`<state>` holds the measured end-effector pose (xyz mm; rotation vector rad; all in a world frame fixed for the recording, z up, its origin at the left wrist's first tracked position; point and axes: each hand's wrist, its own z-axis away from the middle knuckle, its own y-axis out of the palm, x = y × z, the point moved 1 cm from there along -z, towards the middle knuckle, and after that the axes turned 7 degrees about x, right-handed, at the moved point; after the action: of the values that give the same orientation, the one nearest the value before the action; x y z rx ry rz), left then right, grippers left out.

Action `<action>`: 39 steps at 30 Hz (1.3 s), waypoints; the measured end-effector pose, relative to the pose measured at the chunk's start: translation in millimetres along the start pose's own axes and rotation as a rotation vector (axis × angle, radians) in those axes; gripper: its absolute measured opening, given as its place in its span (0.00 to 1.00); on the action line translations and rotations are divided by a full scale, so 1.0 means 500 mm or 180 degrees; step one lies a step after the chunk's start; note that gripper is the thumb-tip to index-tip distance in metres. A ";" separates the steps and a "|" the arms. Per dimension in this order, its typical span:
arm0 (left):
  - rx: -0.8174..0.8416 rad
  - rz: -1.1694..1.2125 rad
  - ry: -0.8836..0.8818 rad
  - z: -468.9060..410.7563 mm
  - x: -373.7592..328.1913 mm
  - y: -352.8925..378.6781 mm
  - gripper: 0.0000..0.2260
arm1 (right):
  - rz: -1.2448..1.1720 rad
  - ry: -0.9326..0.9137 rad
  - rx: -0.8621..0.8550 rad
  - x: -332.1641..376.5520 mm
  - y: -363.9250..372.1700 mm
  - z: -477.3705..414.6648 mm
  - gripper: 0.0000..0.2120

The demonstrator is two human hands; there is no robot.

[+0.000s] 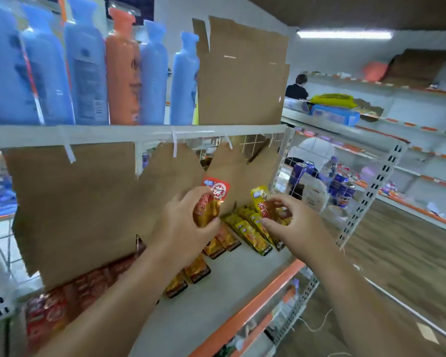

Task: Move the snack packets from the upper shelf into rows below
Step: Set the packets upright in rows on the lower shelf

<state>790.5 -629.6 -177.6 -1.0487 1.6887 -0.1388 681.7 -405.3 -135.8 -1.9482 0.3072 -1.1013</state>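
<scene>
A person's 2 bare hands reach over a grey shelf (216,305) with an orange front edge. Torn cardboard (88,202) hangs behind and to the left of the hands.

The left hand (183,225) is clenched around a red packet (211,199). Its top sticks up above the fingers, and its lower body sits between thumb and palm. The right hand (291,222) pinches a yellow packet (262,202) between thumb and fingertips. That packet stands nearly upright, just above the back end of a yellow row (252,230) lying on the shelf. An orange-red row (204,264) runs toward the viewer just left of it, below the left hand.

Likely risks:
- The yellow packet is held only lightly at its middle, so it could slip or twist as it goes down and land crooked across the row.
- The right fingers hover very near packets already laid, so a nudge could push them out of line.
- The left hand is just beside the hanging cardboard, so brushing it could knock the flap into the rows.
- The packets overlap loosely, so pressing 1 in hard may slide its neighbours toward the shelf edge.
</scene>
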 end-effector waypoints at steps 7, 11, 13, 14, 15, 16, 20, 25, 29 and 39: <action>0.0195 0.0010 -0.0458 -0.035 0.070 0.075 0.24 | -0.0052 0.0129 0.0179 -0.138 0.058 -0.087 0.20; 0.0195 -0.0201 -0.0682 -0.039 0.096 0.136 0.22 | -0.0088 0.0012 0.0213 -0.223 0.085 -0.131 0.20; 0.0111 -0.0242 -0.0836 -0.031 0.113 0.173 0.23 | -0.0158 -0.0059 0.0301 -0.271 0.104 -0.152 0.21; 0.0052 -0.0272 -0.0910 -0.028 0.122 0.192 0.23 | -0.0138 -0.0118 0.0334 -0.298 0.115 -0.163 0.21; 0.0007 -0.0333 -0.0987 -0.025 0.130 0.213 0.23 | -0.0082 -0.0172 0.0352 -0.327 0.127 -0.175 0.21; -0.0050 -0.0398 -0.1054 -0.025 0.137 0.235 0.23 | -0.0038 -0.0229 0.0354 -0.354 0.140 -0.188 0.21; -0.0417 -0.0642 -0.1554 -0.031 0.142 0.348 0.24 | 0.0152 -0.0407 0.0537 -0.459 0.191 -0.240 0.28; -0.0949 -0.1350 -0.1933 -0.060 0.127 0.484 0.28 | 0.0080 -0.0484 0.0844 -0.555 0.231 -0.299 0.31; -0.0929 -0.1649 -0.2361 -0.080 0.136 0.543 0.28 | -0.0013 -0.0579 0.0880 -0.601 0.233 -0.320 0.33; -0.1034 -0.2328 -0.2674 -0.120 0.171 0.565 0.30 | -0.0294 -0.0942 0.0707 -0.656 0.261 -0.327 0.31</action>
<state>579.8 -542.0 -374.3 -1.6409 0.5357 0.1087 385.6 -388.8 -387.5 -1.9052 -0.0640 -0.8484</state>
